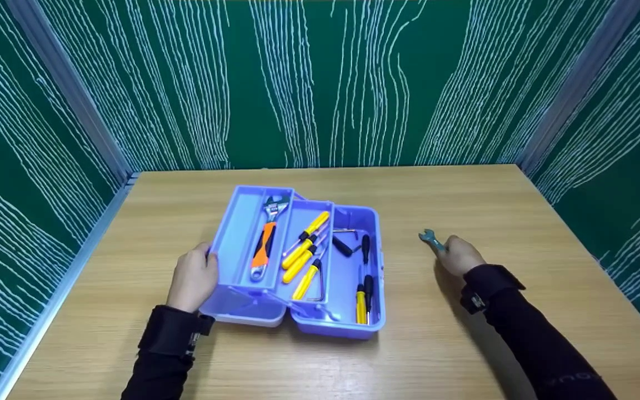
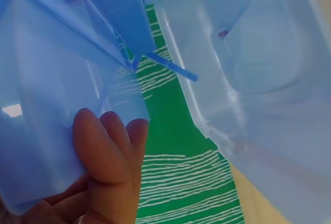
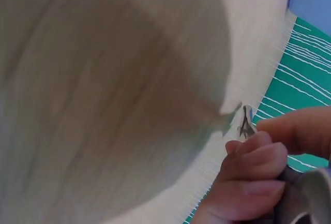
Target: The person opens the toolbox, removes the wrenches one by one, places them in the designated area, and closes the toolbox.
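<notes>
A purple-blue plastic toolbox (image 1: 338,333) stands opened out on the table, its stepped trays spread to the left. My left hand (image 1: 193,278) grips the outer left edge of the upper tray (image 1: 235,236); in the left wrist view its fingers (image 2: 101,146) curl at the translucent wall. In that tray lies an adjustable wrench (image 1: 264,244) with an orange and black handle. To the right of the box, my right hand (image 1: 459,255) holds a small open-end wrench (image 1: 430,238) over the table, its head pointing away to the left. The right fingers hide most of its shank.
The middle tray holds several yellow-handled screwdrivers (image 1: 299,263) and a hex key (image 1: 321,283). In the bottom compartment lie black-handled screwdrivers (image 1: 368,286) and a yellow-handled one (image 1: 361,305). Green walls (image 1: 442,111) with white lines bound the wooden table (image 1: 464,194) behind and at both sides.
</notes>
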